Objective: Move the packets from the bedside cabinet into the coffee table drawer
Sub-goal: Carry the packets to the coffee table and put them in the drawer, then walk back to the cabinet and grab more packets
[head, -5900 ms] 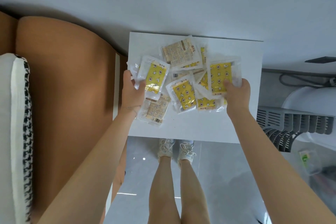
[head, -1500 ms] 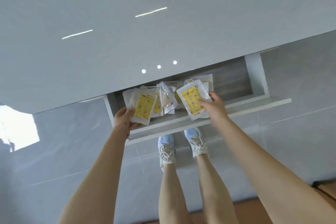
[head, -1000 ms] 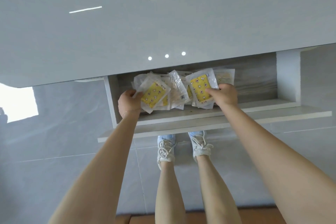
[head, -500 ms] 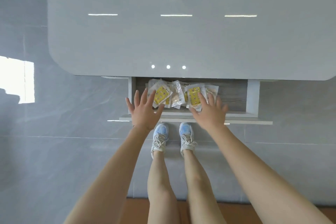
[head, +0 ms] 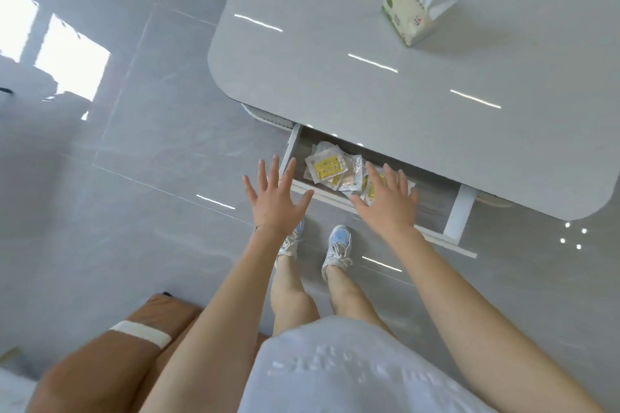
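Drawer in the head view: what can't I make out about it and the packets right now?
The packets: head view, the right hand covers the right side of the pile, so no count.
The drawer: head view, its back lies under the coffee table top.
The packet print: too small to read.
The bedside cabinet: outside the frame, so leftovers there cannot be checked.

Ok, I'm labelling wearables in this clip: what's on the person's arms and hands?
The left arm and right arm are bare, no sleeves in view. The left hand has what looks like a thin bracelet at its wrist; the right hand shows no watch or glove.
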The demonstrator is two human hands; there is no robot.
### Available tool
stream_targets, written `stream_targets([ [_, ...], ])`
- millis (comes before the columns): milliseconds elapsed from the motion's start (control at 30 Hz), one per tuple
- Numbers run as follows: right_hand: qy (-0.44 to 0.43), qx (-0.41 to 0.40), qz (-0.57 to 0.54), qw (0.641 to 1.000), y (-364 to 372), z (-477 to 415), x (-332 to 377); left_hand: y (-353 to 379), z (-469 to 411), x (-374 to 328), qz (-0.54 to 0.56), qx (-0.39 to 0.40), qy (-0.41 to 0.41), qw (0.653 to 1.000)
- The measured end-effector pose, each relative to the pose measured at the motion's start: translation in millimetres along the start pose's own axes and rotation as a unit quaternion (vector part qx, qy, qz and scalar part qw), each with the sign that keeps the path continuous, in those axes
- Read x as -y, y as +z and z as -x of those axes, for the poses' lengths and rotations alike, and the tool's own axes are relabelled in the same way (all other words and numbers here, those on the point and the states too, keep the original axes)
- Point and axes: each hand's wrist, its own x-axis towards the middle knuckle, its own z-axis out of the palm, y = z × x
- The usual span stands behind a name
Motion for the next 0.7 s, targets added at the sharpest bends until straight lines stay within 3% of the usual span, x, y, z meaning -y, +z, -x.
stream_targets([
  [467,-0.18,-0.015,0.117,0.976,-12,50,198,-61,83,167,0.088,-0.073,-0.17,0.979],
  [700,-0.296,-0.005,0.189,0.936,13,89,340,-78,137,294,0.136,-0.109,-0.275,0.946],
])
